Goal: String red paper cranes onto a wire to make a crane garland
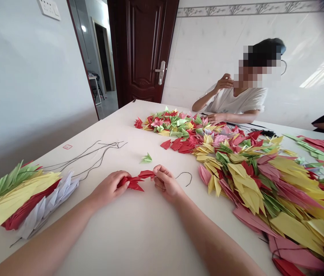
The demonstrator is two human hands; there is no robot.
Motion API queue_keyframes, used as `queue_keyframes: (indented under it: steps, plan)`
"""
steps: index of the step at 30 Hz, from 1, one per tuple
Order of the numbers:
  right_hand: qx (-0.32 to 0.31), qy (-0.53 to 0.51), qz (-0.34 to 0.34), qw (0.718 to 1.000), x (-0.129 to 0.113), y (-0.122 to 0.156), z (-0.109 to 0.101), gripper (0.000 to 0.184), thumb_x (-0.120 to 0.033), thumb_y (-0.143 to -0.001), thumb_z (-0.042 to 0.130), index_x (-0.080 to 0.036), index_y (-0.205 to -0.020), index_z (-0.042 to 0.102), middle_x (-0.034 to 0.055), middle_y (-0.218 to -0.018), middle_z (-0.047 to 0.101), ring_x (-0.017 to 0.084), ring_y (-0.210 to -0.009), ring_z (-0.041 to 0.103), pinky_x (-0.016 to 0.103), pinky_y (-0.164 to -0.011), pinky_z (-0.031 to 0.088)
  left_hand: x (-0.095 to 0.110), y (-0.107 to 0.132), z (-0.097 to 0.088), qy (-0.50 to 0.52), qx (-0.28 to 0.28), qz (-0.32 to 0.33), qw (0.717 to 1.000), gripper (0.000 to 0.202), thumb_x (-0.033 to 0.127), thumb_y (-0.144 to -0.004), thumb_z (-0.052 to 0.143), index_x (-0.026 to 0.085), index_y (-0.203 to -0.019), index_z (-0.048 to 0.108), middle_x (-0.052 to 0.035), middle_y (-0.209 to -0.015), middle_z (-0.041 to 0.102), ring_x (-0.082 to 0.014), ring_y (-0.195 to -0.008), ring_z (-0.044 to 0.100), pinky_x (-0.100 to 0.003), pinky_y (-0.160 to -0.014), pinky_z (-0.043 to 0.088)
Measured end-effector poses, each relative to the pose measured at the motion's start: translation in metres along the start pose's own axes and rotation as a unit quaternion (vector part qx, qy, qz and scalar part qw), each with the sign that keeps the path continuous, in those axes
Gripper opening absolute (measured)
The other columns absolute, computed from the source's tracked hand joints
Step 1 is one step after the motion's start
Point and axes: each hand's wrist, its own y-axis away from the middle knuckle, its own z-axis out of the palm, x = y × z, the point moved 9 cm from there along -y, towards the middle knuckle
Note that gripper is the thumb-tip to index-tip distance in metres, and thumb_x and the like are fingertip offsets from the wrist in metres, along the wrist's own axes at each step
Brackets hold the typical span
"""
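My left hand [110, 187] is closed round one end of a short chain of red folded paper pieces [136, 181]. My right hand [165, 181] pinches the other end of that chain, and a thin dark wire [185, 175] curls out past it. Both hands rest low over the white table [139, 230]. A single green folded piece [147, 158] lies just beyond them.
Finished strings of green, yellow, red and white pieces [21, 199] lie at the left, with loose wires [93, 155] beyond. A large heap of coloured folded pieces [254, 180] covers the right side. A person [236, 97] sits across the table. A dark door [144, 50] stands behind.
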Motion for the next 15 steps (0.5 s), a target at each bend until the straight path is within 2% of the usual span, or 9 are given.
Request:
queue_keyframes:
  steps: [4, 9, 15]
  plan:
    - [0.007, -0.013, -0.011, 1.000, -0.001, 0.000, -0.001, 0.024, -0.034, -0.068, 0.064, -0.019, -0.072, 0.045, -0.0062, -0.054, 0.056, 0.001, -0.034, 0.014, 0.021, -0.038, 0.005, 0.007, -0.001, 0.004, -0.019, -0.011, 0.004, 1.000, 0.023, 0.020, -0.080, 0.042, 0.020, -0.100, 0.054, -0.0062, -0.101, 0.061, -0.0184, -0.090, 0.057, -0.030, -0.078, 0.046]
    - [0.014, -0.015, -0.008, 1.000, 0.001, -0.002, -0.003, 0.024, -0.035, -0.068, 0.064, -0.020, -0.073, 0.046, -0.0062, -0.054, 0.057, 0.001, -0.033, 0.014, 0.021, -0.037, 0.005, 0.010, -0.003, 0.008, -0.042, -0.025, -0.013, 0.999, 0.019, 0.015, -0.075, 0.040, 0.021, -0.088, 0.052, -0.0032, -0.093, 0.061, -0.0175, -0.085, 0.056, -0.032, -0.079, 0.044]
    - [0.016, -0.008, -0.008, 1.000, 0.002, -0.003, -0.003, 0.024, -0.034, -0.068, 0.064, -0.020, -0.072, 0.046, -0.0058, -0.055, 0.058, 0.001, -0.033, 0.015, 0.020, -0.036, 0.006, 0.010, -0.003, 0.013, -0.053, -0.036, 0.008, 0.998, 0.026, 0.018, -0.077, 0.042, 0.023, -0.100, 0.052, -0.0028, -0.105, 0.060, -0.0191, -0.099, 0.053, -0.034, -0.089, 0.038]
